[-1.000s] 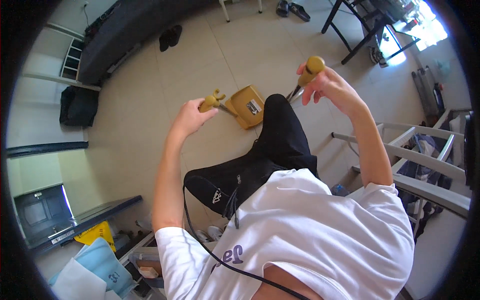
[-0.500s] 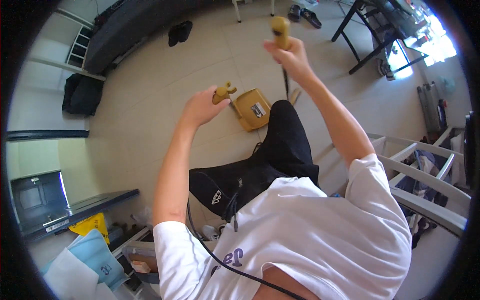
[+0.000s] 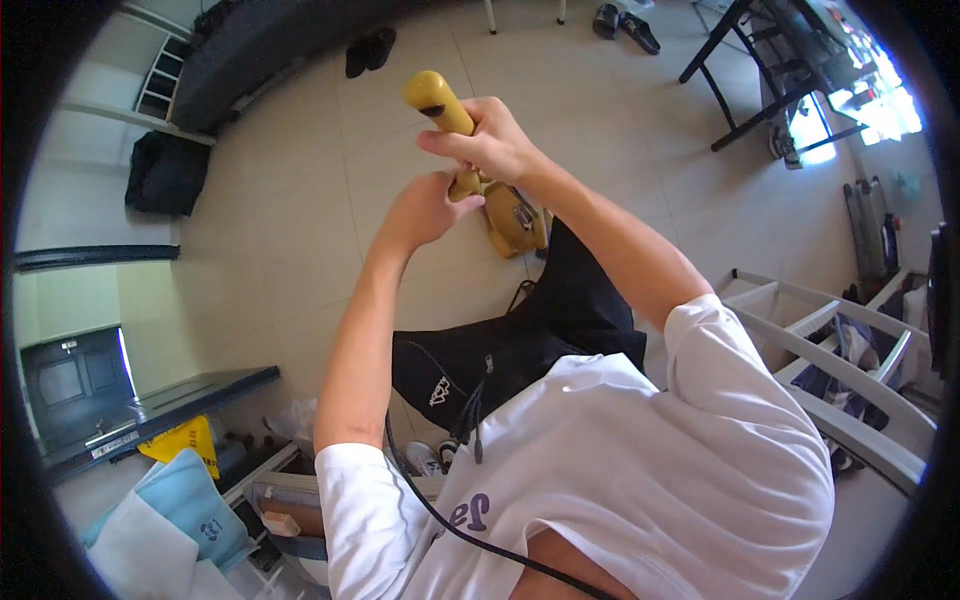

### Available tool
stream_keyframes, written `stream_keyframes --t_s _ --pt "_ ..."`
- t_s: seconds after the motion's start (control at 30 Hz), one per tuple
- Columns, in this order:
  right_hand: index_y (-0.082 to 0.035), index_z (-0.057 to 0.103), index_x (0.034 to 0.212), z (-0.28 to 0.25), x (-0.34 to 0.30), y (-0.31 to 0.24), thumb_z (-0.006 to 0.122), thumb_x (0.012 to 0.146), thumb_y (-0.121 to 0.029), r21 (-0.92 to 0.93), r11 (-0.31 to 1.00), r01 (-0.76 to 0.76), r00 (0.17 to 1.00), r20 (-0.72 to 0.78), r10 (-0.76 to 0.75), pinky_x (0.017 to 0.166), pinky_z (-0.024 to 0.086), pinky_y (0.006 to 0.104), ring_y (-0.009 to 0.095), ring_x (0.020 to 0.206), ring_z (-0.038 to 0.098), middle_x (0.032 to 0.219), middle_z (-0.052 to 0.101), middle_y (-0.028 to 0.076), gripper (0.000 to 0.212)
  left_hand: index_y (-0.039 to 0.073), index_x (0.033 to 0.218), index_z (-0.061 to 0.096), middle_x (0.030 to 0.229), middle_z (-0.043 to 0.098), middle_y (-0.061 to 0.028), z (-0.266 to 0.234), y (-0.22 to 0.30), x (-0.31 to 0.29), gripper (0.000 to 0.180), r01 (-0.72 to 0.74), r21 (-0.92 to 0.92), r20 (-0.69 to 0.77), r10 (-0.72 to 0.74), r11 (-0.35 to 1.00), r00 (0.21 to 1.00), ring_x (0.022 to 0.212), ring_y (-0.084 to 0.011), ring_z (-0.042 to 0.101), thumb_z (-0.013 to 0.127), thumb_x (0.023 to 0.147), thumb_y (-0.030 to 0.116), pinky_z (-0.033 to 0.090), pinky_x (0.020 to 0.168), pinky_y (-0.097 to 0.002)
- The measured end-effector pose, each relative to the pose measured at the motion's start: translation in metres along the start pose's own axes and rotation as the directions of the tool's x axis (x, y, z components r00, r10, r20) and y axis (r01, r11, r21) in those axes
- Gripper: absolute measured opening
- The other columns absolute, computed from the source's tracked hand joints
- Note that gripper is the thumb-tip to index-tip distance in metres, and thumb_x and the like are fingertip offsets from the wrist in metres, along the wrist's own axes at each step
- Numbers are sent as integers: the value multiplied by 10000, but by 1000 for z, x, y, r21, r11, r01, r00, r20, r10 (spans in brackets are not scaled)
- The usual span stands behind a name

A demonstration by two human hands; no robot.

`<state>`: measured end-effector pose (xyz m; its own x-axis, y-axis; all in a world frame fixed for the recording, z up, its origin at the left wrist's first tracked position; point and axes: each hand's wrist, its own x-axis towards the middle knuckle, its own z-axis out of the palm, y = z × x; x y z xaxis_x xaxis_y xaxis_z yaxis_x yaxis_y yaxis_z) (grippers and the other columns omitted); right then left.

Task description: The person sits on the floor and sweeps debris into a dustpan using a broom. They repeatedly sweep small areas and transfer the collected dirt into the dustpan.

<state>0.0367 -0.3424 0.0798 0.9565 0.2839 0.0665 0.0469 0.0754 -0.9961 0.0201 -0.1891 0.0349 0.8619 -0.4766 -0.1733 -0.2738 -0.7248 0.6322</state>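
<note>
My right hand (image 3: 497,140) is closed around the mustard-yellow grip of a broom (image 3: 432,94), whose rounded end points up and left. Just below it, my left hand (image 3: 428,208) is wrapped around the matching yellow handle of a long-handled dustpan (image 3: 510,232). The two hands are very close together, and I cannot tell whether the handles touch. The dustpan's pan is low down beyond my left hand, beside my black-trousered leg (image 3: 575,290). Part of the pan is covered by something, and the broom's lower end cannot be clearly made out.
Dark slippers (image 3: 370,52) lie on the tiled floor (image 3: 300,190) at the far left, and more sandals (image 3: 628,28) at the far right. A black-legged table (image 3: 745,110) stands at right. A white ladder-like frame (image 3: 820,320) is near my right arm; a black bag (image 3: 168,172) is at left.
My right hand has swung left and slightly down with the broom, coming right up to my left hand. The broom grip now tilts left. My left hand has shifted slightly right with the dustpan handle.
</note>
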Motion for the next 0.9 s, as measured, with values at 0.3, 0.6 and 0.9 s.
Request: stream_keyframes --t_s 0.3,0.6,0.9 --pt "-4 619 740 12 8 6 735 702 -275 110 994 -2 992 123 -11 539 369 263 75 602 444 622 502 -17 297 -48 1116 507 987 618 -138 -5 -15 2 393 -142 -163 -19 141 976 990 954 -233 585 657 791 116 446 809 -338" --pt "-34 621 822 20 17 70 665 719 -282 -458 882 113 942 -232 -241 645 471 441 340 722 601 781 628 168 272 -20 968 553 798 588 -52 -9 -42 14 263 -19 -221 -31 12 975 999 744 -119 525 667 797 145 438 654 -295" --pt "42 603 820 -53 12 4 598 744 -172 -247 968 -42 833 -543 -103 717 503 440 387 809 616 819 626 249 227 46 885 556 671 498 26 -31 96 54 150 -68 -340 -34 60 938 998 526 -56 415 601 863 187 328 460 -218"
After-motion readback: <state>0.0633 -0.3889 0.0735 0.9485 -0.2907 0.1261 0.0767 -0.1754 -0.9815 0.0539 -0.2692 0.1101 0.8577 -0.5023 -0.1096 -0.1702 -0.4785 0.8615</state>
